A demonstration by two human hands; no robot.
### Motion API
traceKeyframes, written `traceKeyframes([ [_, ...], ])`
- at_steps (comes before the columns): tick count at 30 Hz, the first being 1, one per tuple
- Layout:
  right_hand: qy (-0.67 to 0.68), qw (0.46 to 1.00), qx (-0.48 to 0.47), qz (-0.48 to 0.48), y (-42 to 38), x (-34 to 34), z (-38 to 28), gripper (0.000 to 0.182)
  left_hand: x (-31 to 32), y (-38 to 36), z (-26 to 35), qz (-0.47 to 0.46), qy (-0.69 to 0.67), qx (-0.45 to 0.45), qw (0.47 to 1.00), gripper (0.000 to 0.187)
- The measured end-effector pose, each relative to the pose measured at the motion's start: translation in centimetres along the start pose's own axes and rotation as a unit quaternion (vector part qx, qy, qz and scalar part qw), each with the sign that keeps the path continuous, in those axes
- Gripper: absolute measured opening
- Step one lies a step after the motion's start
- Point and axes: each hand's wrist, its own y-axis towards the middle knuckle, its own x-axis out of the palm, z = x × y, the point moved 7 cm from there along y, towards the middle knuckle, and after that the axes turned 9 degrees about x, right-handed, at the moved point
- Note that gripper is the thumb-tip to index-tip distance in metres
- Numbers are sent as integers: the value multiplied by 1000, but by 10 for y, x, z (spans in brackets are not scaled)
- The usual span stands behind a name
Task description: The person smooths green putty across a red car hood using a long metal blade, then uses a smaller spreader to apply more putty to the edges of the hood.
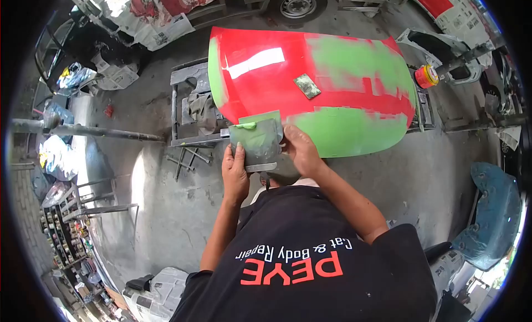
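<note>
Low in front of my body, my left hand (236,172) grips the left side of a flat grey-green plate (260,146), thumb on top. A lump of light green paste (246,125) lies near the plate's far edge. At the plate's right side my right hand (301,150) has its fingers closed around something partly hidden, which looks like a green spreader (267,118) held against the far edge. Just beyond is a red car hood (257,92) with light green patches (346,131). A dark, smeared rectangular pad (307,86) rests on the hood.
A metal stand (191,140) supports the hood. To its right sits a red and yellow can (426,76). A horizontal pipe (111,132) is at the left, shelves of small containers (64,239) lower left, and a blue-grey panel (487,216) at the right.
</note>
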Motion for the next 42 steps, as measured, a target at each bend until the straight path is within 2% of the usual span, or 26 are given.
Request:
traceKeyframes([
  [2, -224, 970, -17, 91, 27, -41, -5, 55, -21, -11, 1, 27, 36, -19, 999, 28],
  [3, -345, 920, -29, 186, 46, -92, -23, 55, -20, -8, -21, 31, 12, -26, 999, 28],
  [4, -428, 865, -51, 258, 76, -116, -24, 55, -38, -10, -11, 35, 58, -6, 998, 27],
  [6, -643, 659, -31, 388, 113, -157, -42, 65, -67, -17, -6, 48, 120, 16, 992, 26],
  [8, -676, 580, 8, 454, 133, -192, -44, 78, -81, -29, -2, 74, 98, -19, 992, 26],
  [9, -675, 585, 10, 450, 140, -196, -45, 78, -88, -36, -2, 94, 74, -51, 991, 27],
  [11, -725, 560, 91, 389, 158, -204, -35, 85, -101, -41, -2, 108, 71, -56, 990, 27],
  [14, -739, 563, 95, 358, 166, -167, -19, 86, -114, -40, -2, 122, 82, -59, 987, 27],
  [18, -767, 562, 67, 301, 201, -121, 18, 89, -106, -26, -1, 118, 100, -71, 985, 29],
  [20, -772, 589, 52, 234, 222, -96, 33, 88, -103, -11, 0, 111, 118, -75, 984, 30],
  [21, -769, 592, 52, 237, 226, -89, 32, 88, -103, 0, -2, 95, 127, -78, 984, 32],
  [23, -786, 594, 67, 158, 232, -73, 37, 85, -104, 21, -8, 77, 137, -81, 984, 34],
  [24, -776, 602, 10, 187, 227, -69, 35, 78, -106, 32, -12, 75, 150, -87, 982, 35],
  [25, -777, 600, 8, 190, 218, -70, 36, 78, -107, 44, -17, 73, 162, -93, 980, 36],
  [27, -701, 670, -102, 222, 184, -70, 26, 68, -108, 73, -32, 59, 138, -77, 986, 36],
  [29, -660, 654, -234, 286, 129, -83, 35, 57, -117, 101, -50, 63, 154, -71, 983, 36],
  [31, -635, 685, -222, 279, 64, -106, 51, 51, -105, 128, -60, 70, 161, -77, 981, 31],
  [33, -587, 720, -232, 290, -14, -126, 54, 41, -111, 168, -90, 30, 173, -23, 984, 27],
  [36, -586, 686, -126, 413, -135, -172, 72, 37, -123, 226, -132, 6, 183, -13, 983, 24],
  [38, -500, 702, -24, 506, -219, -230, 115, 37, -123, 252, -143, -10, 214, -36, 976, 28],
  [40, -406, 675, 67, 613, -302, -266, 154, 35, -136, 281, -154, 13, 330, -50, 943, 39],
  [42, -350, 635, 114, 679, -380, -289, 194, 34, -153, 308, -180, -16, 317, -50, 947, 43],
])
